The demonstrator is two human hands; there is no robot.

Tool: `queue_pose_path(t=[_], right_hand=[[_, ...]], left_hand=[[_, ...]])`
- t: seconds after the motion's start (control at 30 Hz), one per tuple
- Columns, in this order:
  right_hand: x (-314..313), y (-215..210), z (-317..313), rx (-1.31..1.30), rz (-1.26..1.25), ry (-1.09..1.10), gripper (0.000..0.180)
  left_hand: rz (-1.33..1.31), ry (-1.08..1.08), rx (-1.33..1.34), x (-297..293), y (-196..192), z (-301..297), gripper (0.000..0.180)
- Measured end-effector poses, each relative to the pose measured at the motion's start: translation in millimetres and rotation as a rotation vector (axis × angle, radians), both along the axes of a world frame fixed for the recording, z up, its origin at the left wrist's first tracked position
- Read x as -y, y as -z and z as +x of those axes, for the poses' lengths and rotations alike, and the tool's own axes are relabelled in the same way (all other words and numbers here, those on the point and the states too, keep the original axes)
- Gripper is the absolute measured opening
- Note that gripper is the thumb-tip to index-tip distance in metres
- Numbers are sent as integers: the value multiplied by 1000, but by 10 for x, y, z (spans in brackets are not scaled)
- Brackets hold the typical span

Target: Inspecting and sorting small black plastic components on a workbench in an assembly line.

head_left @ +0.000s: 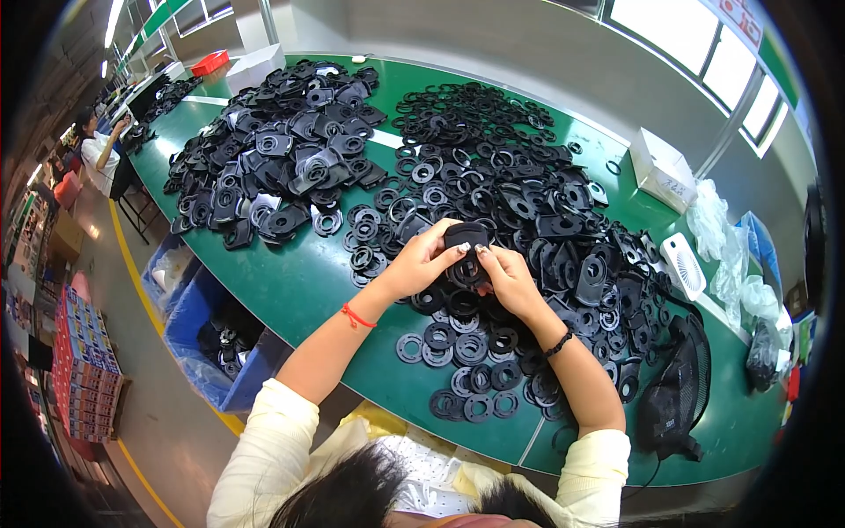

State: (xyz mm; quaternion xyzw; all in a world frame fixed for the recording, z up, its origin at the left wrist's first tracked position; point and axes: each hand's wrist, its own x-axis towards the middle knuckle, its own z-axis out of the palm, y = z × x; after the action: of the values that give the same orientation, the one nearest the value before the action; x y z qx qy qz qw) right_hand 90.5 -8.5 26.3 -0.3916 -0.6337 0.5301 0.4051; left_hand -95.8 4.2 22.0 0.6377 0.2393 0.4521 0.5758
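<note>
My left hand [415,264] and my right hand [509,278] meet over the green table [290,290], both gripping one black plastic part [466,239] with a ring-shaped piece under it. A red cord is on my left wrist and a black band on my right. Loose black rings [466,352] lie just below my hands. A heap of black rings and flat plates [493,176] spreads behind them.
A second heap of black plates [282,150] lies at the far left of the table. A white box [662,169], a small white fan [683,266] and a black fan [678,392] stand at right. Blue bins [207,343] sit below the table's left edge. Another person [99,151] works far left.
</note>
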Motion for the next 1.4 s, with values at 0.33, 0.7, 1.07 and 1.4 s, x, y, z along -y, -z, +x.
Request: queue_pose_path(t=[0.33, 0.7, 1.07, 1.4], right_hand=[[34, -47, -6, 164, 179, 95, 38], [27, -49, -37, -76, 70, 150, 28], [2, -107, -30, -165, 14, 137, 43], [8, -54, -41, 99, 184, 309, 20]], left_hand=[[-19, -108, -158, 38, 29, 35, 31], [-71, -76, 4, -30, 91, 32, 22], [210, -321, -275, -3, -2, -23, 21], [3, -291, -94, -46, 66, 2, 25]])
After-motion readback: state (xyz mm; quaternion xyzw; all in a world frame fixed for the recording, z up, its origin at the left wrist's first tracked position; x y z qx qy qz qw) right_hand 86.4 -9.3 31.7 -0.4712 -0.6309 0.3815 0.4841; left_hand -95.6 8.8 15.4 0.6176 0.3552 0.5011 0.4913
